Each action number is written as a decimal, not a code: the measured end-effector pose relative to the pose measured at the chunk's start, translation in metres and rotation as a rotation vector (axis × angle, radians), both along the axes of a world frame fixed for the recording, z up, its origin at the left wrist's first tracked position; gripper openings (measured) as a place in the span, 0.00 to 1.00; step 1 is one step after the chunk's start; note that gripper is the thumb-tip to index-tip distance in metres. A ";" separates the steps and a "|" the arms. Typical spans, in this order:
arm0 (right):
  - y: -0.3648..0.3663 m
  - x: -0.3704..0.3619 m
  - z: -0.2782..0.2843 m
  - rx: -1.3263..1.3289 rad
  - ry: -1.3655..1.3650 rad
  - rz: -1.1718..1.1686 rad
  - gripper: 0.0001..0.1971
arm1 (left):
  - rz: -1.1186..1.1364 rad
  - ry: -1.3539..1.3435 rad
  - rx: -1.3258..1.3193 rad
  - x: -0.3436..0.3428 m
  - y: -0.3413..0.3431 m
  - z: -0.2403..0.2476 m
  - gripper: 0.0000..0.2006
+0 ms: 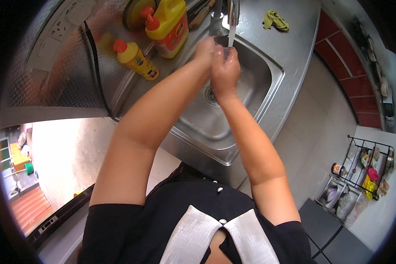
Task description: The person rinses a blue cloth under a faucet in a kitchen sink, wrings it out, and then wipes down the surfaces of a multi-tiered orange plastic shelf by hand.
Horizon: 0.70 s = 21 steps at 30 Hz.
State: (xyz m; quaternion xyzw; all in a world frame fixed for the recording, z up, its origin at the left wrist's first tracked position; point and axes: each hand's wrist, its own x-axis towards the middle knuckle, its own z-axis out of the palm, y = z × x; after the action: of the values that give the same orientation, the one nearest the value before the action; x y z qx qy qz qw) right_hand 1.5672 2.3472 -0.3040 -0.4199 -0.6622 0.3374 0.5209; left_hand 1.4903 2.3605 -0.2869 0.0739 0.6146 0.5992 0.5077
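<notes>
My two hands are close together under the stream of water (232, 36) from the metal tap (233, 13), above the far end of the steel sink (268, 88). My right hand (225, 70) is curled, thumb and fingers bent toward each other. A small dark, shiny patch shows between them, too unclear to name. My left hand (204, 49) is closed just left of the right one, its fingers mostly hidden. Both hands look wet. Below them in the basin is the round drain (211, 95).
Left of the sink stand a yellow pump bottle (171, 31) with a red top and a smaller yellow squeeze bottle (137, 60). A yellow-green cloth (275, 21) lies on the steel counter (301, 42). A black cable (95, 66) hangs at the left. A wire rack (367, 163) stands far right.
</notes>
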 end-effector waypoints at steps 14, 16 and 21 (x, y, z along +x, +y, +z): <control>0.082 0.039 0.032 -1.086 0.489 0.470 0.22 | -0.484 0.512 -0.079 0.009 0.004 0.034 0.33; 0.092 0.050 0.037 -1.031 0.303 0.392 0.20 | -0.645 0.703 -0.018 -0.007 0.001 0.009 0.38; 0.091 0.074 0.009 -0.722 0.429 0.494 0.18 | -0.895 0.978 0.141 -0.007 0.015 0.010 0.17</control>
State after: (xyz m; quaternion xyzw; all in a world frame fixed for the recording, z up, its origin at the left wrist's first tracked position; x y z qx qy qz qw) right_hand 1.6410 2.4380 -0.2954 -0.3251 -0.4604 0.7381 0.3710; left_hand 1.4834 2.3756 -0.2770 0.6182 0.6434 0.2669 0.3641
